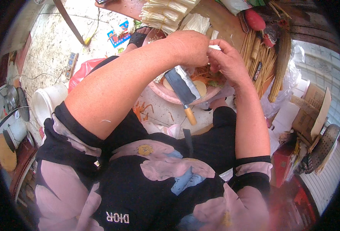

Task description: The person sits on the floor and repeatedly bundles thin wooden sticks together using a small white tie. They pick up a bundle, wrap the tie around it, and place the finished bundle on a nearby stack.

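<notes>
My left hand [191, 47] is curled above a pink basin [161, 93], its back towards me and its fingertips hidden. Meeting it, my right hand [226, 59] pinches a small white strip [215, 47] between thumb and fingers. Below the hands a cleaver [181, 85] with a wooden handle lies across a pale round disc [200, 86] and the basin's near rim; white material lines the blade's side. Orange shreds [203, 73] lie in the basin. Just beyond my hands, a stack of pale thin strips [196, 23] rests on a brown board [226, 17].
Banded bundles of pale strips [165, 14] sit at the board's far side. To the right are thin wooden sticks [262, 72], a red radish-like vegetable [255, 19] and cardboard [311, 106]. A white bucket [48, 98] and a power strip [71, 65] stand on the left floor.
</notes>
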### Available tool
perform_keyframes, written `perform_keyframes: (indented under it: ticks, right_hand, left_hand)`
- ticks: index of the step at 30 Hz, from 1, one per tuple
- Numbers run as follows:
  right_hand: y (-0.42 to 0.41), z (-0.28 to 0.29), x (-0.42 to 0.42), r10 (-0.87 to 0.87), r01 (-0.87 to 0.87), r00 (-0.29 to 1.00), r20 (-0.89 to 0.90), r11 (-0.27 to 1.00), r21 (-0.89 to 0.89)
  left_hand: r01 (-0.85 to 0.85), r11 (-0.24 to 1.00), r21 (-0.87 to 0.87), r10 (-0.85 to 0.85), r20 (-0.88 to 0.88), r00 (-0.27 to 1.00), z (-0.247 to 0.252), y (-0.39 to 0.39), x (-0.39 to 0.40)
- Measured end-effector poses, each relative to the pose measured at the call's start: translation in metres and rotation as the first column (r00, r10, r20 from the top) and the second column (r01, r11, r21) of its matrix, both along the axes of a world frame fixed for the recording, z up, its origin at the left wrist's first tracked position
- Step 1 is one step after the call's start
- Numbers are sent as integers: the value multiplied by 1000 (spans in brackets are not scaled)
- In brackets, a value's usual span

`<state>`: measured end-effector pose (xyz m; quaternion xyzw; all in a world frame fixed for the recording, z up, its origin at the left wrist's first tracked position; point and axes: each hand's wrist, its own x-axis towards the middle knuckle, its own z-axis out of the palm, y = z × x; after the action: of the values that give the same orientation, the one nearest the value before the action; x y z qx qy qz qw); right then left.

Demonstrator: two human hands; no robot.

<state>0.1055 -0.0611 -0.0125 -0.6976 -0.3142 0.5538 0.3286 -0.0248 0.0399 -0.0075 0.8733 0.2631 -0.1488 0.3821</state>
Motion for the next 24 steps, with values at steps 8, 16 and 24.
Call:
perform_keyframes:
  ticks: [8,16,24]
  right_hand:
    - [-2,-2,2,-19,19,1000,-4,1000,4]
    - [-3,-2,3,-14,14,1000,-3,1000,0]
    - [-4,-1,5,-35,35,999,-27,999,4]
  left_hand:
    - [18,1000,-20,-18,-7,1000,-2,0,3]
    - [-13,1000,-5,13,29,999,-7,-2,4]
    - [7,1000,1,-7,9,1000,-6,-2,6]
